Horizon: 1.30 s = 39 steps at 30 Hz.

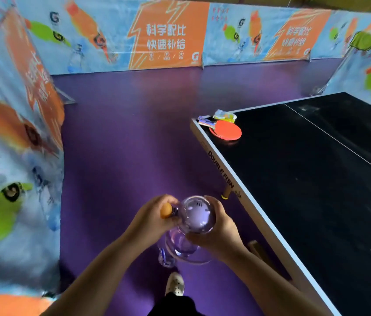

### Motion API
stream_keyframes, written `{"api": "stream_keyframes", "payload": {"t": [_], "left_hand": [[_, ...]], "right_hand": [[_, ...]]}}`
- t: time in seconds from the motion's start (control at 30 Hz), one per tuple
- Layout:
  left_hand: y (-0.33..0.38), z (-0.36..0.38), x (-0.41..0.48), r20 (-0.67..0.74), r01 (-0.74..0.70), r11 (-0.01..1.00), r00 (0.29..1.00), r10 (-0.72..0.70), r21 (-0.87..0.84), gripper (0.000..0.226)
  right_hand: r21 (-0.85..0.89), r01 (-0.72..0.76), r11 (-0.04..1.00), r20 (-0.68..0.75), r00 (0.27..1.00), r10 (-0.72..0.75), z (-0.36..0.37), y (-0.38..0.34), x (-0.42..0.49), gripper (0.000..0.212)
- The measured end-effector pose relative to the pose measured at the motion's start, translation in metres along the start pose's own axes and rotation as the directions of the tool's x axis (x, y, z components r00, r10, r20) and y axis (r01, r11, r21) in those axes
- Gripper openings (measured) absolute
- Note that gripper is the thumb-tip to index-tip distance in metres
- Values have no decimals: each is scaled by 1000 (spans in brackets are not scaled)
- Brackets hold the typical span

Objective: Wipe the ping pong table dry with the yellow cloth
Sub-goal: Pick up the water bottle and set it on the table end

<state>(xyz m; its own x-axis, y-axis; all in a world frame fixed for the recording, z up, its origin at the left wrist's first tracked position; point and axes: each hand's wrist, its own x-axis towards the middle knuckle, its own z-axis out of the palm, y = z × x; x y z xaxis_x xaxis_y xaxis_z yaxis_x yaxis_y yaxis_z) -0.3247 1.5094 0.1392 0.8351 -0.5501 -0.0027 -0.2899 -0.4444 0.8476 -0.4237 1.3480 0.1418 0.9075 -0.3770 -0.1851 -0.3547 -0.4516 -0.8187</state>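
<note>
The crumpled pale yellow cloth (224,115) is lying on the far corner of the black, white-lined ping pong counter (305,179), just beside a round red paddle (226,132). Both hands are working well apart from it, over the purple floor (123,133) off the counter's near edge. The right hand (216,231) is curling its fingers round a clear plastic bottle (197,215). The left hand (152,216) is gripping a small orange ball (166,210) in curled fingers, right against the bottle. Orange-and-blue printed barriers (168,35) are ringing the floor.
</note>
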Motion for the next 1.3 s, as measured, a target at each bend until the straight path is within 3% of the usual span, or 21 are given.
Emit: {"api": "stream_keyframes", "payload": {"t": [0.27,0.57,0.87,1.17,1.3], "left_hand": [[-20,-58,183,25,17,999,1000,-18,52,41],[-82,-131,362,130,11,999,991,-15,36,39],[-122,-221,563,238,-77,987,970,43,138,39],[-110,-186,715,331,-143,978,940,86,152,36],[-89,-145,783,377,-164,973,922,93,160,37]], "right_hand": [[-17,-10,1000,-23,1000,10,-11,-42,186,85],[54,-58,997,-196,978,67,11,-77,369,83],[236,-53,970,-423,893,151,39,-128,527,77],[355,-54,933,-586,765,267,-12,-112,627,83],[380,-57,923,-634,711,305,-59,-81,669,72]]}}
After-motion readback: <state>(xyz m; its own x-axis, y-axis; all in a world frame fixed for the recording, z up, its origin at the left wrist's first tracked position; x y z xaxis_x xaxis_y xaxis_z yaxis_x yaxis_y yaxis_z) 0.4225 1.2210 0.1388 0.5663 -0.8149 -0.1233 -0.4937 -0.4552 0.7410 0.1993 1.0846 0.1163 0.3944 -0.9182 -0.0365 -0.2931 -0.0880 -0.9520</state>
